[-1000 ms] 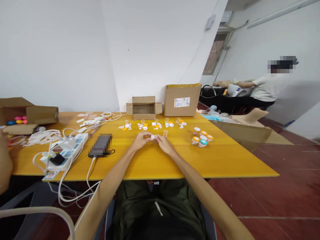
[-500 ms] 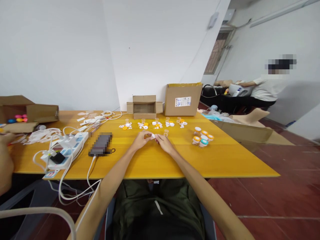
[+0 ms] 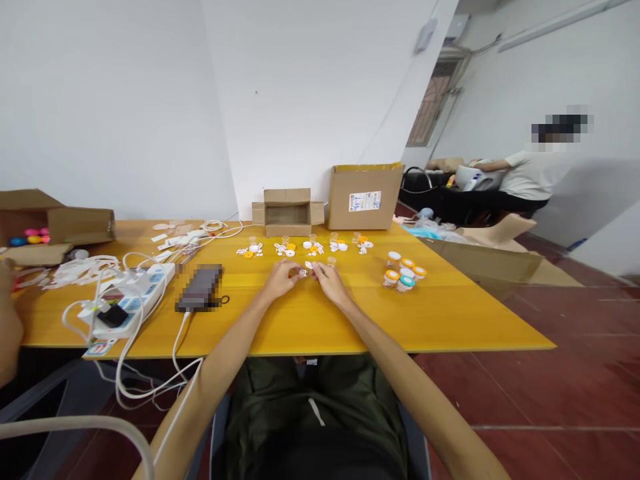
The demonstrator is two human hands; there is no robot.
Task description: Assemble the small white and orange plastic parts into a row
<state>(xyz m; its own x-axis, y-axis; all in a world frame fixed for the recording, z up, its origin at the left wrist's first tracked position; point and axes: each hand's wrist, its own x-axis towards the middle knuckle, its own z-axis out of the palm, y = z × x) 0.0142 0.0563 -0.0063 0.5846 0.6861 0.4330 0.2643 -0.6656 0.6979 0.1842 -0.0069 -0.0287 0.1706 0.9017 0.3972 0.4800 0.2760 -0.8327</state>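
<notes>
Over the middle of the table, my left hand (image 3: 281, 280) is closed in a pinch on a small white part with openings (image 3: 303, 273). My right hand (image 3: 329, 283), close beside it, pinches a small flat white piece (image 3: 309, 265). The exact kind of both parts is too small to make out. Just beyond my right hand stands a clear cup (image 3: 332, 261). Farther back lies a row of small groups, each with a clear cup (image 3: 285, 240), white bits (image 3: 279, 249) and orange or white rings, such as an orange ring (image 3: 249, 255).
Lidded clear jars (image 3: 407, 283) stand right. Behind are an open small carton (image 3: 287, 213) and a large cardboard box (image 3: 365, 198). A phone (image 3: 200, 288), a power strip (image 3: 135, 303) and cables lie left. Another person's arm (image 3: 9, 320) is at far left; one person sits far right.
The white part that both hands held together now shows in my left hand, while a flat white piece has come into sight in my right fingers. The view has shifted slightly.
</notes>
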